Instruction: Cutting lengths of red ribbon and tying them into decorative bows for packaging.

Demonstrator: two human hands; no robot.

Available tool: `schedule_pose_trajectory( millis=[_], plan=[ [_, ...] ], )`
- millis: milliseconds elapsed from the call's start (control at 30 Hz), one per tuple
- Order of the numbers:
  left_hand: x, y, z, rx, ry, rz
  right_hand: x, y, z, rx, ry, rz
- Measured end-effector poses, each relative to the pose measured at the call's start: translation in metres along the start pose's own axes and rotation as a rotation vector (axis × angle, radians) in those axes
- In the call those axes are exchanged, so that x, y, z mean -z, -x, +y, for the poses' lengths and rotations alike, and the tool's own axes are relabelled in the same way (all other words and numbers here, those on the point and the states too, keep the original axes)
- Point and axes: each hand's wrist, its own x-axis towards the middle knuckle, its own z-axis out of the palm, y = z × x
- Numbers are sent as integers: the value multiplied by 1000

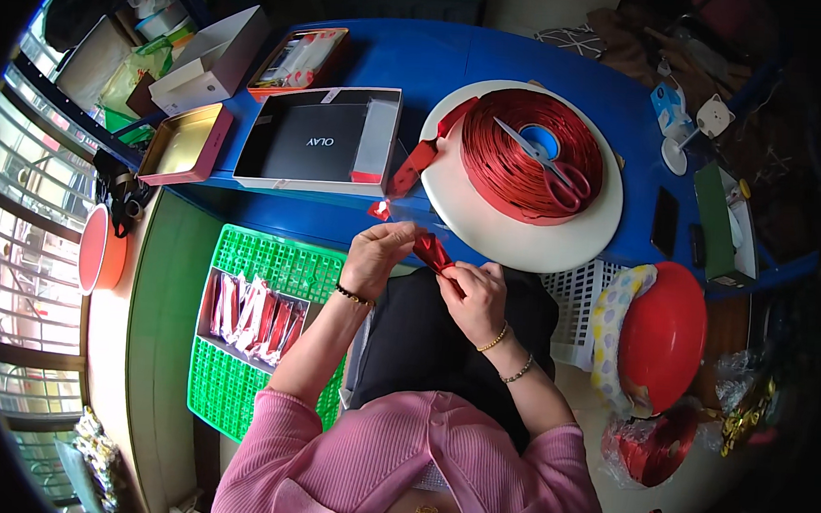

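Observation:
Over my lap, my left hand (376, 259) pinches one end of a shiny red ribbon (432, 251). The fingers of my right hand (476, 302) are closed on its other end, so the piece stretches between both hands. Beyond them a big roll of red ribbon (490, 158) with a blue core lies on a round cream board (446, 198). Red-handled scissors (563, 183) rest on top of the roll. A loose red strip (415, 164) trails from the roll toward my left hand; whether it joins the piece I hold, I cannot tell.
A blue table (430, 58) carries an open black-lined box (291, 139), a pink-and-gold box (189, 143) and a phone (665, 222). Left of my lap, a green crate (322, 252) bears a tray of red wrapped packets (254, 318). At right stands a red basin (666, 335).

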Motion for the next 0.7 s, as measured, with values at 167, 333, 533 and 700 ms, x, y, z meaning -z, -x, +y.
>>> schedule_pose_trajectory(
  millis=[167,333,533,700],
  plan=[
    [-11,11,-17,-79,-86,-20,-1,2,-2,-32,37,22],
    [-14,25,-30,-34,-299,-144,0,4,-3,-58,80,47],
    [-26,11,-28,-5,154,-100,-12,13,-9,-74,22,5],
    [-24,10,-41,87,285,-14,-10,17,-15,-85,18,-145]
  ],
)
